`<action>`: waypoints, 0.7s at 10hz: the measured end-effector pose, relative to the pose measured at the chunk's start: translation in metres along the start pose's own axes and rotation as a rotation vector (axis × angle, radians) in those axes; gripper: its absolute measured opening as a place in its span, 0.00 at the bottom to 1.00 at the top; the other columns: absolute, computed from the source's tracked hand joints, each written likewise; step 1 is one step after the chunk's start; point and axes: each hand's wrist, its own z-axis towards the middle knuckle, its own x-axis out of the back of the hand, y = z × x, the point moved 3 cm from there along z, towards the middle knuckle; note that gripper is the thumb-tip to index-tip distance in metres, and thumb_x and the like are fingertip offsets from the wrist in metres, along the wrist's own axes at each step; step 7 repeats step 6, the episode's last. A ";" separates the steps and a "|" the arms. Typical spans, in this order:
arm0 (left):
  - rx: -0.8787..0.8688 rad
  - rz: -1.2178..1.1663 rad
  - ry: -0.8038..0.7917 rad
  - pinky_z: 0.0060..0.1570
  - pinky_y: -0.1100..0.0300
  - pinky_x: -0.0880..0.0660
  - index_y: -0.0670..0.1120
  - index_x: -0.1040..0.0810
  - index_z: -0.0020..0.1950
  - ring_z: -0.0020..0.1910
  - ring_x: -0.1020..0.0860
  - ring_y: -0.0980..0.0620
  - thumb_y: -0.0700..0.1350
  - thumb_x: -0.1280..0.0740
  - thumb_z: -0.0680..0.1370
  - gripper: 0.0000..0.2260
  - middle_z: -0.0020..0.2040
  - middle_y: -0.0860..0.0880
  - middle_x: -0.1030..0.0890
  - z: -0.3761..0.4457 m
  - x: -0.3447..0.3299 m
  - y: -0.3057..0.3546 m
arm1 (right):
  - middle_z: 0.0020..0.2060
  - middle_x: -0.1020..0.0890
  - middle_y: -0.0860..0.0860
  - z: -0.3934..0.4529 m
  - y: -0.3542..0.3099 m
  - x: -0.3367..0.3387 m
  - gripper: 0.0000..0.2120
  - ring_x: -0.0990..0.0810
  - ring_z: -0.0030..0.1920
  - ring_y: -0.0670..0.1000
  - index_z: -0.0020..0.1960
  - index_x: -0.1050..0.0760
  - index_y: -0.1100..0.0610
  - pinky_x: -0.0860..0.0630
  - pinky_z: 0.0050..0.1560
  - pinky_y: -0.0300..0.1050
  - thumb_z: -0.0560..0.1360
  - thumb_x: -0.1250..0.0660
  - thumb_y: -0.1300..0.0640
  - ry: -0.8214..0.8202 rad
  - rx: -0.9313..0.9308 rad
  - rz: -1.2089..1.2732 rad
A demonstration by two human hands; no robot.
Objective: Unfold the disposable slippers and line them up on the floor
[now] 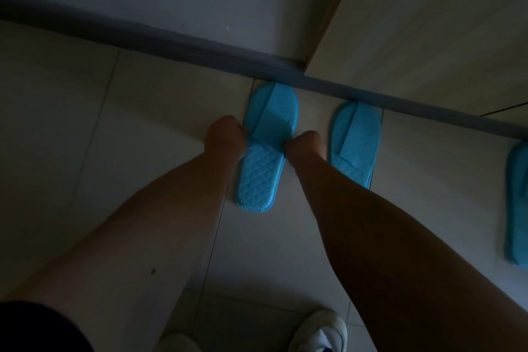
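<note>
A blue disposable slipper (264,168) lies on the tiled floor with its toe near the baseboard. My left hand (225,136) grips its left edge at the strap, and my right hand (307,146) grips the right edge. The strap (274,114) over the toe looks partly raised. A second blue slipper (354,137) lies flat just to the right, toe against the baseboard. A third blue slipper (518,208) shows at the right edge of the view, partly cut off.
A dark baseboard (171,37) runs diagonally along the grey wall. A pale wooden cabinet (428,23) stands at the upper right. My white shoes (320,331) are on the tiles at the bottom. The light is dim.
</note>
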 end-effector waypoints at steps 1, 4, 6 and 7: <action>-0.029 0.047 0.005 0.50 0.53 0.27 0.39 0.23 0.56 0.55 0.22 0.41 0.47 0.42 0.81 0.14 0.55 0.39 0.20 -0.021 0.015 0.006 | 0.38 0.23 0.53 -0.023 -0.001 0.020 0.14 0.23 0.36 0.52 0.51 0.26 0.61 0.30 0.33 0.41 0.77 0.34 0.49 0.016 0.036 -0.060; -0.340 0.371 0.003 0.50 0.48 0.28 0.41 0.26 0.56 0.55 0.24 0.37 0.53 0.44 0.81 0.17 0.56 0.38 0.22 -0.178 0.155 0.084 | 0.59 0.23 0.59 -0.204 -0.033 0.154 0.18 0.25 0.60 0.60 0.61 0.26 0.61 0.27 0.56 0.50 0.79 0.40 0.49 0.132 0.308 -0.370; -0.639 0.570 0.167 0.59 0.45 0.32 0.42 0.27 0.61 0.59 0.27 0.38 0.57 0.41 0.75 0.23 0.59 0.40 0.24 -0.299 0.286 0.159 | 0.70 0.33 0.57 -0.346 -0.084 0.271 0.26 0.36 0.71 0.60 0.72 0.35 0.56 0.38 0.70 0.56 0.78 0.40 0.44 0.288 0.546 -0.597; -0.639 0.570 0.167 0.59 0.45 0.32 0.42 0.27 0.61 0.59 0.27 0.38 0.57 0.41 0.75 0.23 0.59 0.40 0.24 -0.299 0.286 0.159 | 0.70 0.33 0.57 -0.346 -0.084 0.271 0.26 0.36 0.71 0.60 0.72 0.35 0.56 0.38 0.70 0.56 0.78 0.40 0.44 0.288 0.546 -0.597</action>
